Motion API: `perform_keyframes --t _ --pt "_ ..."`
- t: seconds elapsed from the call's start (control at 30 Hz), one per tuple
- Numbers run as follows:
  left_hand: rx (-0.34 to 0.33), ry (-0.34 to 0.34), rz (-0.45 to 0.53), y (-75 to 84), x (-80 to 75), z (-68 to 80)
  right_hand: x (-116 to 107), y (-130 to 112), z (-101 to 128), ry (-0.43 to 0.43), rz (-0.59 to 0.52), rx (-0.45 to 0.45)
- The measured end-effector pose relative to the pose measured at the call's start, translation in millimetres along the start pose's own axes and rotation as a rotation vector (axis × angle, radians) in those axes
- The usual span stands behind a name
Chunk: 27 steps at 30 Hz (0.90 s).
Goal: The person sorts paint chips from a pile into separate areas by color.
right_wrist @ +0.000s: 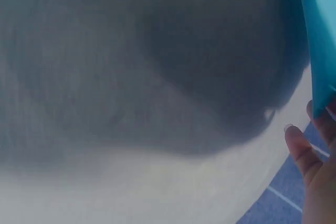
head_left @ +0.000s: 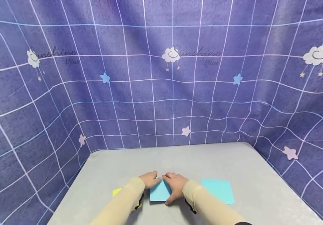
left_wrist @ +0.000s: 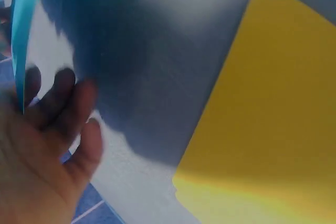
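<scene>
Fingers (head_left: 153,175) of the left hand (head_left: 149,179) and the right hand (head_left: 175,184) curled onto one blue sheet (head_left: 160,192), seemingly pinching it just above the grey surface (head_left: 234,162) between both sleeves. Beyond, a second blue sheet (head_left: 217,190) flat to the right, a yellow sheet (left_wrist: 273,108) left, blurred up close.

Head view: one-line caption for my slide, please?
Both hands, left hand and right hand, hold a blue sheet over the grey table.
</scene>
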<state>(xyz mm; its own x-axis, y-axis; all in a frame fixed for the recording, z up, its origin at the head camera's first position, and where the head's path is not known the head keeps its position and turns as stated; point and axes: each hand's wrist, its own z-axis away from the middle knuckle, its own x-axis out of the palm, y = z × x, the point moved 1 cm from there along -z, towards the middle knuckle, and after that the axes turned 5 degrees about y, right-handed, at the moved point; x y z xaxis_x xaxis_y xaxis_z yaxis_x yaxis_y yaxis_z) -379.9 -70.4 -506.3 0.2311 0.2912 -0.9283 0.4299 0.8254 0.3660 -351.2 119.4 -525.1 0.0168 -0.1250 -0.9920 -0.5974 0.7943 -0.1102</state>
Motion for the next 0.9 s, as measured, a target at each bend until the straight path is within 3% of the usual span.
perform_keyframes --t 0.1,0.23,0.33,0.47,0.7,0.9 --pt "0.100 0.047 -0.051 -1.4 2.2 -4.3 -5.9 8.3 1.3 0.010 0.003 0.012" --pt "0.228 0.075 -0.235 -1.0 8.8 -5.6 -9.9 18.1 4.5 0.019 -0.016 0.025" --pt "0.282 0.092 -0.317 0.4 11.6 -4.0 -12.1 22.0 7.6 0.019 -0.038 0.021" --pt "0.281 0.113 -0.301 4.6 8.0 -2.7 -16.9 26.0 14.2 0.014 -0.046 0.036" --pt "0.237 0.085 -0.249 8.9 4.5 -7.0 -25.1 32.7 23.7 0.019 -0.059 0.086" --pt "0.254 0.094 -0.226 9.5 7.0 -6.0 -26.4 35.9 29.9 0.005 -0.048 0.094"
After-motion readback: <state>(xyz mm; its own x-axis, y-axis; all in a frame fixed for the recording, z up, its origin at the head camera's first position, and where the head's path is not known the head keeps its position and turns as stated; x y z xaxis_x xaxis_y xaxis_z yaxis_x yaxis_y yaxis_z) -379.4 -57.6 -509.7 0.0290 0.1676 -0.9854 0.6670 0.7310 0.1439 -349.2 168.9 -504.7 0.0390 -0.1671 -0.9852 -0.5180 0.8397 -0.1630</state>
